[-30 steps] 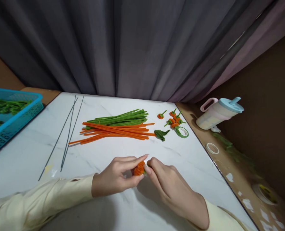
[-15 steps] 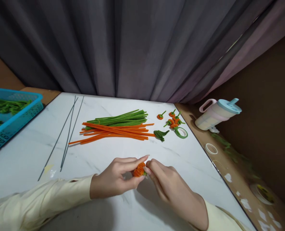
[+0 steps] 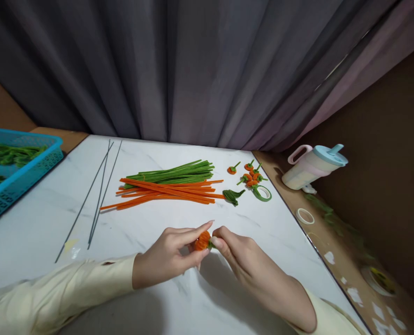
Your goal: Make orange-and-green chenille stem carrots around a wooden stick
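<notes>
Orange pipe-cleaner coil (image 3: pixel 203 240), small, green bit at its right end: pinched between both hands just above the white marble bench (image 3: pixel 35 228), near its front edge. Left hand (image 3: pixel 165 257): grip closed on the coil, thumb and forefinger. Right hand (image 3: pixel 243 260): fingertips closed on the green end. Behind: orange pipe cleaners (image 3: pixel 168 191) and green pipe cleaners (image 3: pixel 173 172) bundled; 3 thin wire rods (image 3: pixel 98 195) left; finished orange pieces (image 3: pixel 250 176), green tape roll (image 3: pixel 262 193); blue basket (image 3: pixel 25 167); pink cup (image 3: pixel 313 167).
</notes>
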`<control>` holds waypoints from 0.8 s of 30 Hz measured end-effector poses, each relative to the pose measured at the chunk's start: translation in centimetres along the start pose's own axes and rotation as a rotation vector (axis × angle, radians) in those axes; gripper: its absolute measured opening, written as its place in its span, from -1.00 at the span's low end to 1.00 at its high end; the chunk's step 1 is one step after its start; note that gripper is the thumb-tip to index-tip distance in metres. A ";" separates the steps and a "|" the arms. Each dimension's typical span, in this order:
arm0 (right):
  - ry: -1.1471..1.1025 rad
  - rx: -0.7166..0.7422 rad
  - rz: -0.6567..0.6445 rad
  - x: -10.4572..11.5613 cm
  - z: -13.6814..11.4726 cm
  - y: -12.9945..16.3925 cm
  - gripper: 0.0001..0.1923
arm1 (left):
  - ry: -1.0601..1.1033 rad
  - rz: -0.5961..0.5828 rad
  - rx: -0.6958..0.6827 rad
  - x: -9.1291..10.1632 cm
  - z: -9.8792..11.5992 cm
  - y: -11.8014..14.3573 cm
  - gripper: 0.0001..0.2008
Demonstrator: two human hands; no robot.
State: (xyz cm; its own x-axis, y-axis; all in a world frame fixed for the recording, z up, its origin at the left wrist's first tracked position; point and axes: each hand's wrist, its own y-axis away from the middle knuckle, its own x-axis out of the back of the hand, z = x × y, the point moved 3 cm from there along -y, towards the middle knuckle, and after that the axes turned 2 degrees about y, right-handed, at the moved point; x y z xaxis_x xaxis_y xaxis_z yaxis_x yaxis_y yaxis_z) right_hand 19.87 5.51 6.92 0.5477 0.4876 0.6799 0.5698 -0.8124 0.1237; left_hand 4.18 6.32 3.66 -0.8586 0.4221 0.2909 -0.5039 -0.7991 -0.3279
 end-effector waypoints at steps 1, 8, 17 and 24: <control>-0.022 -0.017 -0.010 0.1 -0.1 0.0 -0.71 | 0.004 0.002 0.002 0.0 0.0 0.0 -0.54; 0.007 0.025 0.046 -0.3 0.4 -0.3 -0.73 | -0.041 0.019 -0.043 0.0 0.2 0.0 -0.54; -0.030 0.092 0.107 -0.3 0.4 -0.6 -0.73 | -0.112 0.026 -0.083 -0.1 0.0 0.2 -0.52; -0.242 -0.025 -0.017 0.0 0.5 -0.8 -0.65 | -0.184 0.027 -0.164 -0.1 0.0 0.4 -0.49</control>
State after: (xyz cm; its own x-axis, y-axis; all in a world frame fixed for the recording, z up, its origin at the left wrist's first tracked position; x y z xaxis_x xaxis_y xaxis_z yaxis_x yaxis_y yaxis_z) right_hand 19.78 6.31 6.46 0.6708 0.5610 0.4851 0.5666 -0.8097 0.1530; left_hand 4.02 5.94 3.53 -0.8476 0.3046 0.4344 -0.5028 -0.7225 -0.4746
